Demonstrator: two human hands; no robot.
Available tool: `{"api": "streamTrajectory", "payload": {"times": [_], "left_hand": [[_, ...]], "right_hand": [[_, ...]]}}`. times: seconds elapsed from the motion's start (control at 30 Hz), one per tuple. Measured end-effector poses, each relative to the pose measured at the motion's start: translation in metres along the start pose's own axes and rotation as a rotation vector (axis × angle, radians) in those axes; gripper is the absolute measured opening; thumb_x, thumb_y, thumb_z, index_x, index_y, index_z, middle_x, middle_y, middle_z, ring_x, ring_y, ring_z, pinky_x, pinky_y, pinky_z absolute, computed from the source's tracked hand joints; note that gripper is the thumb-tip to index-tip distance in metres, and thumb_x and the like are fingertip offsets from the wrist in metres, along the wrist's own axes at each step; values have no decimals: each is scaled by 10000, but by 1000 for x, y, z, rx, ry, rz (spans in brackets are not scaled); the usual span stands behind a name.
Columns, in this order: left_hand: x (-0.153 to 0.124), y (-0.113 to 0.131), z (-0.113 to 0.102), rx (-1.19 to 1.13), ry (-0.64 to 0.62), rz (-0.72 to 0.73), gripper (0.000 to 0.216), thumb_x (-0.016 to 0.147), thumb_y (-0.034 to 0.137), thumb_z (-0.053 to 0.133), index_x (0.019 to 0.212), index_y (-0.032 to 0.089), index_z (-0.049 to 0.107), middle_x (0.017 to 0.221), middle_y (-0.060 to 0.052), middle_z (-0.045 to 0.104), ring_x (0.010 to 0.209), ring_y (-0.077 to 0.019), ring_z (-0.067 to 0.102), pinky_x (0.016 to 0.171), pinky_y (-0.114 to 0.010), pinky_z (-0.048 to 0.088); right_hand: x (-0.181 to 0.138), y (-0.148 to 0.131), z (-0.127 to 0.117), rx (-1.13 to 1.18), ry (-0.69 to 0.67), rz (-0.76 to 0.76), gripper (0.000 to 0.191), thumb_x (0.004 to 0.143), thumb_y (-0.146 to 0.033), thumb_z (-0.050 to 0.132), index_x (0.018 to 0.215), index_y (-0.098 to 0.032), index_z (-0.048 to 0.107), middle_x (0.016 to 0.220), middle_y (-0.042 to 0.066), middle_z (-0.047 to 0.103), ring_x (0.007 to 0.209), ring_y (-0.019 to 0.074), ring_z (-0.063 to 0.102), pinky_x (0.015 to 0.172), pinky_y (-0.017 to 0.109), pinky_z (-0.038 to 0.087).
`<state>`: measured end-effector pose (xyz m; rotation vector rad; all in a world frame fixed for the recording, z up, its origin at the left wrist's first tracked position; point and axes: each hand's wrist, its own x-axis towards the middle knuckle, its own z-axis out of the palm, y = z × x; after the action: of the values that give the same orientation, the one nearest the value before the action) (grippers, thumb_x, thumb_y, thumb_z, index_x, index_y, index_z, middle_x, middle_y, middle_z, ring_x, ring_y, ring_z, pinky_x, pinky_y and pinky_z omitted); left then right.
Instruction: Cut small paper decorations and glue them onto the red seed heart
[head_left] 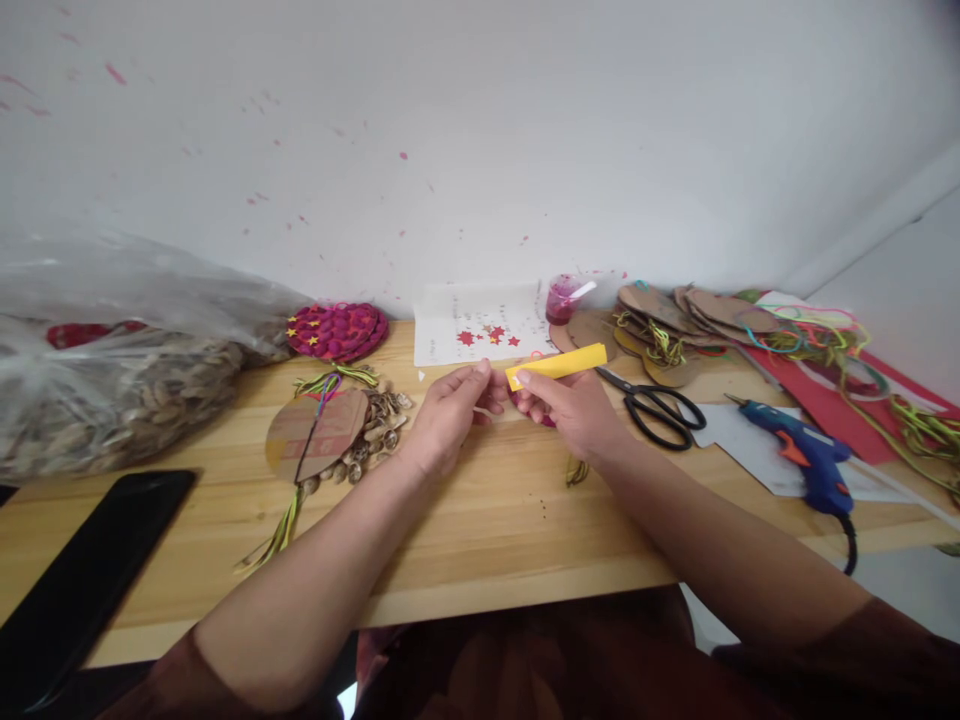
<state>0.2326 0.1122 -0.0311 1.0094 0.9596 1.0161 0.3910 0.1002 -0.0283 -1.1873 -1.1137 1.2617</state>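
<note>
My right hand (568, 408) is closed round a yellow folded paper strip (559, 364), which sticks out to the right above the wooden table (487, 520). My left hand (450, 405) is pinched at the strip's left end, its fingertips touching a thin white sliver near the right hand's thumb. Something red or pink shows under my right hand, mostly hidden. Both hands hover at the table's middle, just in front of a white sheet with red stars (480, 322).
Black scissors (656, 408) lie right of my hands, a blue glue gun (806, 455) further right. Cardboard discs with coloured cords (675, 320) and red paper fill the back right. A cardboard disc with shells (322, 430), a pink round piece (337, 330), a plastic bag (112, 350) and a black phone (82, 580) lie left.
</note>
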Motion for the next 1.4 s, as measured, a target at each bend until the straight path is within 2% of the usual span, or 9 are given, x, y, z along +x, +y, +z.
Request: {"api": "streamTrajectory", "payload": {"times": [0.17,0.47,0.8,0.93,1.23,1.4], "left_hand": [[-1,-1,0,33,-14,24,320,795,478,697,760,163,661,771,-28,664,643,-116,570,588,-235,405],[-1,-4,0,143,3,52,218,751,372,747,770,170,667,693,-14,643,614,-118,543,578,-245,396],[-1,2,0,144,52,38,221,733,357,751,735,161,648,662,-6,629,608,-113,539,581,-239,395],[0,1,0,157,46,48,218,746,358,745,754,161,650,671,-3,624,617,-110,542,584,-236,402],[-1,-2,-1,154,-5,65,218,762,358,736,814,164,651,715,-3,634,647,-112,560,586,-232,412],[-3,1,0,76,-3,21,164,714,266,728,839,165,692,744,-10,654,660,-119,582,592,-234,416]], "right_hand": [[1,3,1,-20,13,6,221,703,-383,766,684,-182,677,603,8,640,525,115,550,449,238,378],[1,9,-1,-33,-31,-22,201,750,-381,738,715,-187,701,613,7,648,528,110,547,474,242,412],[5,6,-4,204,-87,62,308,729,-473,750,735,-171,694,657,32,670,593,136,601,496,249,414],[4,8,-3,194,-100,69,259,696,-419,776,764,-178,709,672,22,669,603,133,592,497,243,416],[3,8,1,81,7,33,175,692,-345,755,685,-176,708,603,17,650,541,119,566,460,235,397],[3,6,2,23,50,10,187,688,-355,758,675,-179,694,567,12,640,482,105,527,432,237,389]]}}
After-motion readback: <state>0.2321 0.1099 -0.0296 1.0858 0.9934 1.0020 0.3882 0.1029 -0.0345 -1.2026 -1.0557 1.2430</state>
